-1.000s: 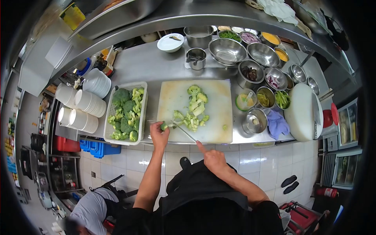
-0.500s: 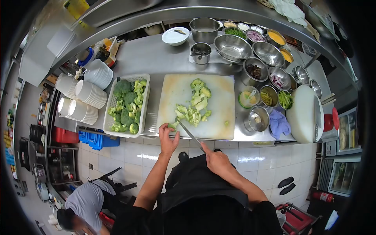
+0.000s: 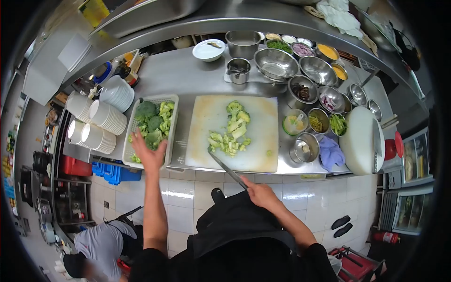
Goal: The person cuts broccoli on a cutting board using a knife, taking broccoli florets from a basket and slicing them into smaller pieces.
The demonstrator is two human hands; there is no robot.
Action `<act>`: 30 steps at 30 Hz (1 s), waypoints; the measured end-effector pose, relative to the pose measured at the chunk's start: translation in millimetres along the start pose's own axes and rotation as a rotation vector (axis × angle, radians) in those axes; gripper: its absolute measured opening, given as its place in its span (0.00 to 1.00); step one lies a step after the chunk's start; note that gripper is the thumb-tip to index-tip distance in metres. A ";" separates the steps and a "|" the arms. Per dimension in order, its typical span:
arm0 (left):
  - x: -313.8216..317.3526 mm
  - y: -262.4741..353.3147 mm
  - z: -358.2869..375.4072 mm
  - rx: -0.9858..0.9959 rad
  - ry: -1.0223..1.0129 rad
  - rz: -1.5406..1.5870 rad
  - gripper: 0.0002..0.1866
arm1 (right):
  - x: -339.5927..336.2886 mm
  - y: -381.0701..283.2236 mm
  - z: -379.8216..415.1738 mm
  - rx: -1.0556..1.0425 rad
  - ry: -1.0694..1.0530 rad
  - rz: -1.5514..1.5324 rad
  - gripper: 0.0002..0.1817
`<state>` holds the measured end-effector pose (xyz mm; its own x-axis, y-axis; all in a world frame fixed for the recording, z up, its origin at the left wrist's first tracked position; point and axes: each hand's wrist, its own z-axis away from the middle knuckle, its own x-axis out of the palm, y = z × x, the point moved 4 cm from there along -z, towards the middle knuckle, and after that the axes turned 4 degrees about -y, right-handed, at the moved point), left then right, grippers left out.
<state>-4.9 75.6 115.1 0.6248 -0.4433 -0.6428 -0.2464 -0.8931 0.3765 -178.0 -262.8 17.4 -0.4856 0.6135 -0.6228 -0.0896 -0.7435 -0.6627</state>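
Observation:
My left hand (image 3: 149,154) reaches over the near end of a white basket (image 3: 172,126) of broccoli heads (image 3: 154,121), fingers spread, holding nothing. My right hand (image 3: 263,193) grips the handle of a knife (image 3: 227,169) whose tip rests at the near edge of a pale cutting board (image 3: 206,117). A heap of cut broccoli florets (image 3: 232,130) lies in the middle of the board.
Stacked white bowls (image 3: 96,123) stand left of the basket. Several steel bowls and small tubs of ingredients (image 3: 315,87) crowd the right and back of the steel counter (image 3: 183,75). A white lid (image 3: 361,139) and a purple cloth (image 3: 331,151) lie right. Another person (image 3: 94,244) crouches below left.
My left hand has left the board's near corner and moved left over the basket. The broccoli piece it held is gone from it. The knife hand stayed nearly still.

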 end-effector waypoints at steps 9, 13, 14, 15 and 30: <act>167.2 160.0 85.6 -0.085 -0.828 0.209 0.23 | 58.7 3.6 -88.6 -0.195 0.298 -0.108 0.30; 209.8 166.4 100.2 -0.033 -0.725 0.057 0.23 | 56.1 25.4 -97.0 0.143 -0.020 -0.475 0.30; 207.0 153.2 99.0 -0.039 -0.670 0.199 0.21 | 50.8 32.3 -88.8 0.119 0.014 -0.503 0.30; 197.1 140.2 93.8 -0.039 -0.649 0.262 0.20 | 41.8 35.7 -78.2 0.094 0.047 -0.531 0.31; 131.3 1.5 88.7 -0.342 -0.530 0.770 0.18 | -31.6 -46.1 42.0 0.002 0.246 0.130 0.33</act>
<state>11.0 9.3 -27.9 -0.0477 -0.9442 -0.3259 -0.1665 -0.3142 0.9347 -195.1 -259.1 85.1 -0.2675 0.5593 -0.7846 -0.0423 -0.8203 -0.5703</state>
